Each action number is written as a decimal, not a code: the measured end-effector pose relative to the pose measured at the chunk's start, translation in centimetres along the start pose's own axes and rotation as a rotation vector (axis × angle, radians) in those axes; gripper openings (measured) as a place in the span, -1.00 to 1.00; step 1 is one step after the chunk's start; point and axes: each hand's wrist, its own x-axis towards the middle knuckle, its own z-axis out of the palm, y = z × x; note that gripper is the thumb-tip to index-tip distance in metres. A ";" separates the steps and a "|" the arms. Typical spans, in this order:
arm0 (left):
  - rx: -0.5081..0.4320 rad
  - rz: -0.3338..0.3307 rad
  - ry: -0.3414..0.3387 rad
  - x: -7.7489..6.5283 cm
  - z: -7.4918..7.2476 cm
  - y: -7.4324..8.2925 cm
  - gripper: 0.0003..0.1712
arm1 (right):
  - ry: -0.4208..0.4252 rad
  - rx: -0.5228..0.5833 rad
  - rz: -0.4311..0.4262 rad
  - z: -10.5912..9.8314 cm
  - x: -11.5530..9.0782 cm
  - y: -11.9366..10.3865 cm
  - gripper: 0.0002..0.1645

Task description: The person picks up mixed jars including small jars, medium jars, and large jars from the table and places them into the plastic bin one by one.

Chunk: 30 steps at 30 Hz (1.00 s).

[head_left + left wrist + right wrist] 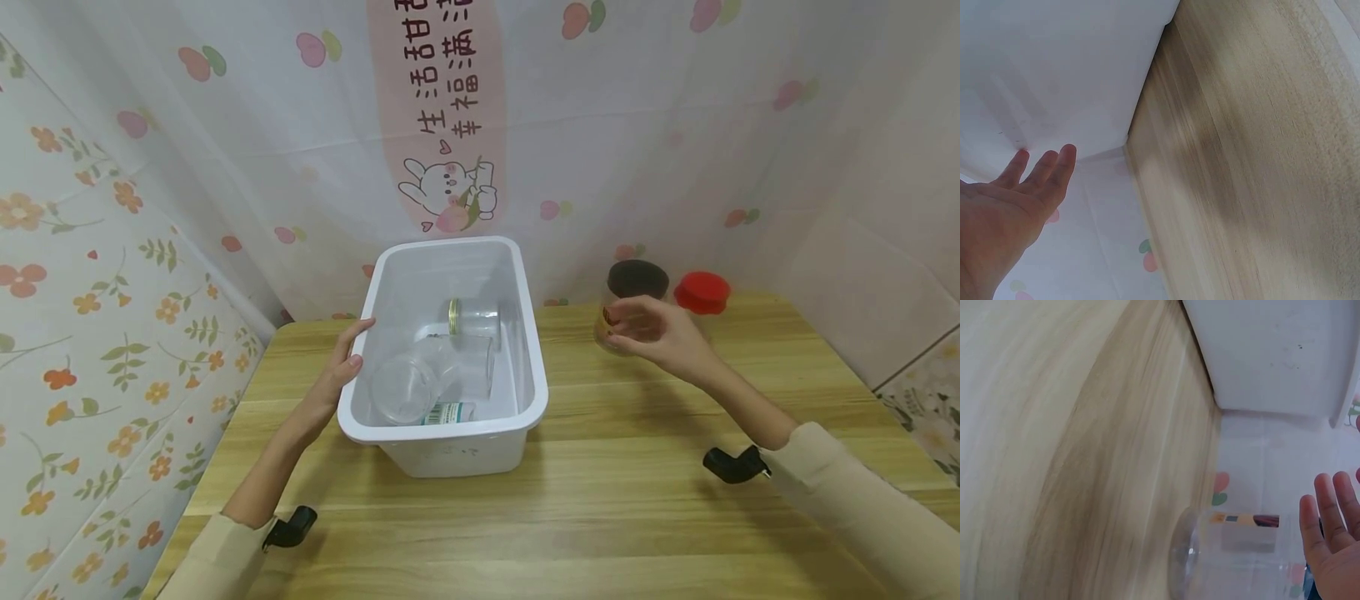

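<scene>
My left hand [341, 358] touches the left side of a white plastic tub [455, 454], with its thumb at the rim. In the left wrist view, straight fingers [1054, 172] lie against the tub's outer wall. Several clear containers lie in the tub, among them a jar with a gold lid [453, 317] and a round one [405, 390]. On the right, my right hand [667, 337] is at a clear jar with a black lid [637, 278], overlapping it. The right wrist view shows extended fingers [1330, 512] beside the upright jar [1241, 553] and its small label.
A red-lidded container [702, 292] stands behind my right hand at the table's back edge. The wooden table [600, 517] meets a printed curtain [600, 167] at the back. Another floral curtain [112, 350] hangs along the left side.
</scene>
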 end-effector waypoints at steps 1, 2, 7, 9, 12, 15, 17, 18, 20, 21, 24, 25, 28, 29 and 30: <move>0.001 0.002 0.000 0.0 0.0 0.0 -0.36 | 0.001 -0.001 -0.002 0.0 -0.1 0.1 -0.44; 0.001 0.003 0.000 0.0 0.0 -0.1 -0.36 | 0.004 0.003 0.000 -0.1 -0.2 0.1 -0.45; 0.003 0.005 0.003 0.0 0.0 -0.1 -0.37 | 0.015 0.006 0.012 -0.5 -0.5 0.5 -0.45; 0.002 0.005 0.006 0.0 0.0 -0.1 -0.37 | 0.013 0.009 0.020 -0.6 -0.8 0.5 -0.45; 0.002 0.002 0.008 0.0 0.0 -0.1 -0.37 | 0.015 0.016 0.033 -0.8 -1.0 0.6 -0.46; 0.009 -0.002 0.010 0.0 0.0 -0.1 -0.36 | 0.019 0.019 0.042 -0.9 -1.2 0.8 -0.46; 0.013 -0.005 0.011 0.1 0.0 0.0 -0.36 | 0.020 0.024 0.038 -1.0 -1.4 0.9 -0.46; 0.015 -0.008 0.011 0.1 0.0 0.0 -0.35 | 0.019 0.031 0.036 -1.0 -1.4 1.0 -0.46; 0.015 -0.010 0.012 0.1 0.0 0.0 -0.35 | 0.017 0.043 0.027 -1.1 -1.6 1.1 -0.46; 0.014 -0.011 0.014 0.1 -0.1 0.0 -0.35 | 0.016 0.046 0.025 -1.1 -1.6 1.2 -0.47; 0.012 -0.010 0.016 0.1 -0.1 0.0 -0.36 | 0.020 0.053 0.026 -1.3 -1.9 1.6 -0.47; 0.011 -0.010 0.018 0.1 -0.1 0.0 -0.37 | 0.023 0.054 0.030 -1.4 -2.0 1.7 -0.48; 0.013 -0.014 0.024 0.1 -0.1 0.0 -0.38 | 0.035 0.050 0.046 -1.6 -2.4 2.1 -0.48; 0.014 -0.016 0.027 0.1 -0.1 0.0 -0.37 | 0.039 0.048 0.049 -1.7 -2.5 2.2 -0.48; 0.016 -0.019 0.030 0.1 -0.1 0.0 -0.37 | 0.040 0.044 0.051 -1.8 -2.6 2.2 -0.49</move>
